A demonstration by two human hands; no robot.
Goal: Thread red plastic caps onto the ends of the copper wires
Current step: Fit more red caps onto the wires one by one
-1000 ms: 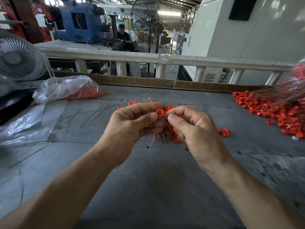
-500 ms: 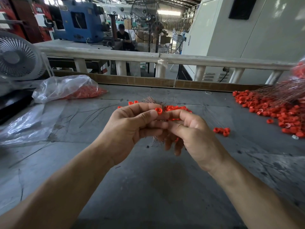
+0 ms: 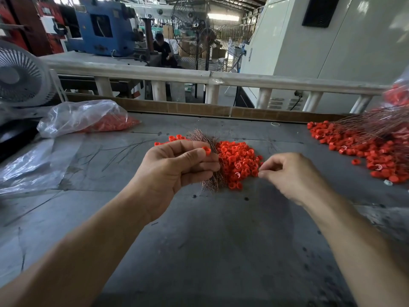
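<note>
A single red cap (image 3: 207, 150) sits at the tips of the left hand's (image 3: 174, 171) fingers (image 3: 194, 155), pinched between thumb and forefinger. The same hand's lower fingers curl round a bundle of copper wires (image 3: 213, 180), whose ends fan out above the knuckles and below the palm. Just right of those fingers lies a heap of loose red caps (image 3: 238, 162) on the grey tabletop (image 3: 210, 240). The right hand (image 3: 292, 176) hangs at the heap's right edge with its fingers (image 3: 269, 168) curled inward, tips close together near the caps; whether they pinch a cap or a wire cannot be told.

Far to the right of both hands spreads a second pile of caps (image 3: 363, 149) with long copper wires (image 3: 376, 125) lying over it, cut off by the frame edge. Far left of the left fingers lies a clear plastic bag (image 3: 86, 117) holding more red caps, with flat plastic sheeting (image 3: 33, 167) nearer. A few stray thin wires (image 3: 115, 151) lie on the tabletop between the bag and the left hand.

Beyond the tabletop runs a cardboard strip (image 3: 199, 109) and a pale railing (image 3: 221, 78). A white fan (image 3: 20, 76) stands at the left, half cut off. Behind are a blue machine (image 3: 101, 27), a standing fan (image 3: 194, 25), a large white cabinet (image 3: 332, 41), and a seated person (image 3: 162, 48), small and indistinct.
</note>
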